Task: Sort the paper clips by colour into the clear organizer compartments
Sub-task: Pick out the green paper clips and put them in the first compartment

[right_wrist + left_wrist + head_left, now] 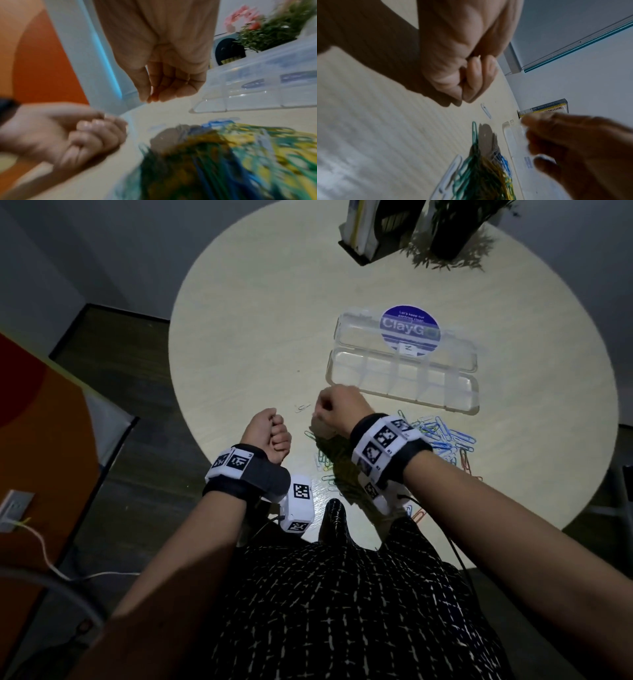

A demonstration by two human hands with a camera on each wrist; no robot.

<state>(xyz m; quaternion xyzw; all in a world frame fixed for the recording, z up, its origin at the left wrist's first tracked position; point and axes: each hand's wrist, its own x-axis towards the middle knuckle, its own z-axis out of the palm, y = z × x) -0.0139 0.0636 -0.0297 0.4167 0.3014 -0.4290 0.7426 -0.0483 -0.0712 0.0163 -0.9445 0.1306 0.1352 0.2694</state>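
Your right hand [337,409] fingers [154,86] curl, contents unclear; left hand [269,433] is fisted. Paper clips [442,436] beside the organizer [404,378] are light, slippery, tangling; pinch one loop.

Round blue sticker [409,328] on table, under clear organizer [404,371] lid: "ClayGo", above it small line "Let's keep our pantries clean". Book spine [552,108] in holder: "INVESTING 101".

Table [239,337]: pale cream.
Paper clips [442,436]: blue, green, yellow, white, orange.
Organizer [404,371]: clear.
Sticker [409,328]: blue, white lettering.
Garment [342,611]: black, white dashes.
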